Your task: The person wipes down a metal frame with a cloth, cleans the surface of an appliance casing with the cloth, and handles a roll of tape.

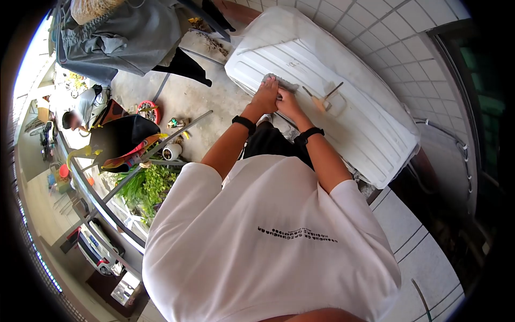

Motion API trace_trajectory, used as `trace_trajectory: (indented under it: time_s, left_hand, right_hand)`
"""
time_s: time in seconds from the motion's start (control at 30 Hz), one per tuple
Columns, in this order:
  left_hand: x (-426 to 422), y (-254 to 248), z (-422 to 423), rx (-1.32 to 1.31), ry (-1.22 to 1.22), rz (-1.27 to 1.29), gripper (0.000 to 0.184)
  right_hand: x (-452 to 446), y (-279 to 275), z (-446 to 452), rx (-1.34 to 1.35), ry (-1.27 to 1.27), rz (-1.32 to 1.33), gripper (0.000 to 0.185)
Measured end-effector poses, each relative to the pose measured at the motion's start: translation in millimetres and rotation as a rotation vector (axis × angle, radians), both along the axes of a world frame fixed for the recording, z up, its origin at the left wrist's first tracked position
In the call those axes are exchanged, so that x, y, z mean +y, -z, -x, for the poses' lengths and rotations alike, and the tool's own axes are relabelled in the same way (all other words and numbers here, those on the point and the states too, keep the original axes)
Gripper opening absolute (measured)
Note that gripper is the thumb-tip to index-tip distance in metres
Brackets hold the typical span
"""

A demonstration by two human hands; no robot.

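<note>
My left hand [265, 95] and my right hand [289, 104] are close together over the left edge of a white ribbed casing [354, 129]. A grey cloth [287, 85] lies bunched under and beyond my fingers, against the ribbed surface. My left hand's fingers are closed on the cloth. Right beside it, my right hand is curled at the cloth's near side, its fingertips partly hidden. A small tan piece with thin dark rods [323, 103] rests on the casing to the right of my hands.
Grey clothes [126, 43] hang at the upper left. Along the left run a metal railing [102, 204], green plants [150, 188] and a white pot [172, 152]. Another person [88, 110] bends down beyond. A tiled wall [383, 32] stands behind the casing.
</note>
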State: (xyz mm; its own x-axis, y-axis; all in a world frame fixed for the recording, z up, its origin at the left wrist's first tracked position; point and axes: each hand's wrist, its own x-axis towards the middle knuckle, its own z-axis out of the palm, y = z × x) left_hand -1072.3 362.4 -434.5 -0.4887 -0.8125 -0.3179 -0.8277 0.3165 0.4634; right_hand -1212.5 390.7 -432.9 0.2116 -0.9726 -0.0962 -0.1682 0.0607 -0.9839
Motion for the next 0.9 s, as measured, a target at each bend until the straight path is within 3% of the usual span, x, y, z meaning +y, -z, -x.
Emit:
trace_trajectory:
  time_s: [0.2,0.3,0.33,0.37,0.43,0.5,0.57,0.6,0.63,0.7,0.83,0.9]
  left_hand:
    - [6.7,-1.7,46.8,-0.119,0.053,0.036,0.057]
    - [3.9,-21.7,44.4,-0.066,0.09,-0.021,0.063]
    - [-3.1,-3.0,31.6,-0.041,0.236,-0.009,0.069]
    - [5.9,-18.3,22.7,0.03,0.148,0.107,0.063]
    - [7.9,-26.1,2.2,-0.063,0.319,0.224,0.056]
    - [3.5,-3.6,-32.4,0.041,0.374,0.31,0.055]
    - [-3.0,-3.1,-63.6,-0.008,0.369,0.342,0.059]
    - [-9.9,-5.4,-78.9,-0.03,0.347,0.354,0.06]
    - [-18.7,-7.4,-94.3,-0.047,0.277,0.336,0.059]
    - [-37.1,-12.5,-127.9,-0.02,0.071,0.311,0.059]
    - [-70.4,-36.7,-160.3,-0.227,-0.302,0.128,0.054]
    - [-65.0,-28.4,-159.1,-0.06,-0.148,0.318,0.053]
  right_hand:
    - [20.2,13.3,23.6,-0.045,0.185,-0.168,0.032]
    - [23.8,-13.1,39.8,-0.028,0.222,-0.099,0.034]
    - [24.7,-16.9,48.0,-0.072,0.255,-0.081,0.035]
    - [31.4,-24.3,56.9,-0.115,0.29,-0.065,0.036]
    - [44.3,-76.3,99.9,0.025,0.265,-0.087,0.036]
    - [63.2,-105.9,140.0,-0.085,0.429,-0.238,0.03]
    - [86.9,-95.3,182.3,0.131,0.615,-0.274,0.025]
    - [104.2,-88.1,199.1,0.093,0.713,-0.317,0.024]
    - [122.0,-77.5,213.9,0.054,0.809,-0.355,0.023]
    - [160.3,-33.4,238.8,0.246,0.923,-0.363,0.028]
    - [210.9,17.0,239.0,0.469,1.058,-0.451,0.036]
    - [222.7,36.7,226.9,0.547,1.03,-0.436,0.041]
